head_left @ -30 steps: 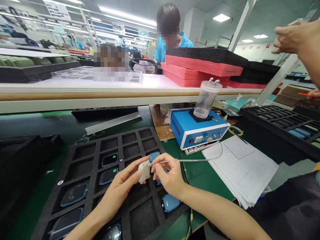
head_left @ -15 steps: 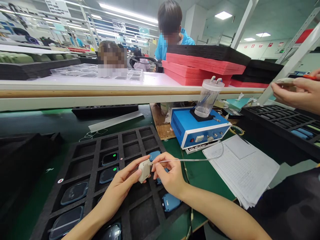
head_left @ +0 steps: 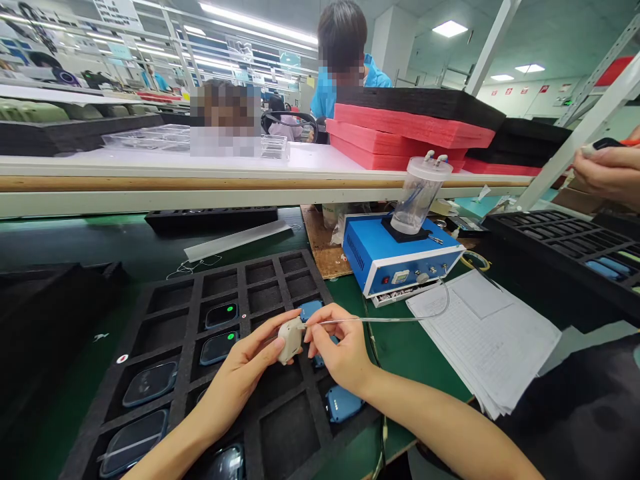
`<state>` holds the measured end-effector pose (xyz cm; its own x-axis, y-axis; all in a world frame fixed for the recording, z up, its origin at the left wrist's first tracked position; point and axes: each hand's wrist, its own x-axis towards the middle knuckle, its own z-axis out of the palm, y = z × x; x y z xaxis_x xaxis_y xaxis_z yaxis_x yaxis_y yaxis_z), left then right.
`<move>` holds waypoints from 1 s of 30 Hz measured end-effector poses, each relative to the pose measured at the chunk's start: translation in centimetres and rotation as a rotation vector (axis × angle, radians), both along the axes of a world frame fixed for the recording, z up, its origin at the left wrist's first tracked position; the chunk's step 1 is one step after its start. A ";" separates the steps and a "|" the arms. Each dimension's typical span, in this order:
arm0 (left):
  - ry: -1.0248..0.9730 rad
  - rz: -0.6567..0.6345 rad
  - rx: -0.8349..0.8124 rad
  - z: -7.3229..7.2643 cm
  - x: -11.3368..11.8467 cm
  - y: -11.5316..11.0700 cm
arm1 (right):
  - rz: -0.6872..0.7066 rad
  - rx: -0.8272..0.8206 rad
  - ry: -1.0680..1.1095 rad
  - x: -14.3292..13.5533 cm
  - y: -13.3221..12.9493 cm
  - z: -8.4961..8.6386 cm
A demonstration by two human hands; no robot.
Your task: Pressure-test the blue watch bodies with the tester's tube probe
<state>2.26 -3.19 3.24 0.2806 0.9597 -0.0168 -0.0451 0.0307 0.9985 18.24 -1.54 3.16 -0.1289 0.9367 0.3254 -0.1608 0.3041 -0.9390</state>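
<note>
My left hand [head_left: 250, 357] is closed on a small off-white device [head_left: 290, 340], held upright above the black foam tray [head_left: 291, 433]. Pinched in the fingers of my right hand [head_left: 337, 343] is the end of a thin clear tube [head_left: 385, 320], its tip at the device's upper right edge; whether it touches is too small to tell. The tube curves back to a blue box [head_left: 400, 257] with a clear cylinder [head_left: 420, 197] on top. Dark and blue watch-like devices sit in several tray compartments, one blue device [head_left: 344, 403] just below my right hand.
Papers [head_left: 485, 333] lie right of my right forearm. A raised white shelf [head_left: 200, 193] spans the bench, bearing red and black foam trays [head_left: 400, 130]. Another person's hand [head_left: 613, 170] holds something at the far right, above a second black tray [head_left: 570, 247]. Two people are beyond the shelf.
The other person's hand at the far right has moved a little further right. My hands, the off-white device and the tube hold the same pose; the view has shifted slightly.
</note>
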 end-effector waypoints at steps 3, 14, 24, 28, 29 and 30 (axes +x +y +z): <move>-0.005 0.001 -0.006 0.1 0.0 0.0 | -0.002 -0.001 -0.001 0.0 0.0 0.0; 0.012 0.024 -0.001 0.4 0.1 -0.1 | -0.002 0.000 -0.008 0.0 0.0 0.1; -0.004 0.009 -0.018 0.3 0.1 -0.1 | -0.002 0.001 -0.005 0.0 0.0 0.1; -0.012 0.012 -0.023 0.2 0.1 -0.1 | 0.001 0.006 -0.003 0.1 0.0 0.1; -0.009 0.015 -0.023 0.2 0.1 -0.1 | 0.000 0.005 -0.003 0.1 0.0 0.1; -0.006 0.017 -0.022 0.3 0.1 -0.1 | -0.002 0.005 -0.004 0.1 0.0 0.1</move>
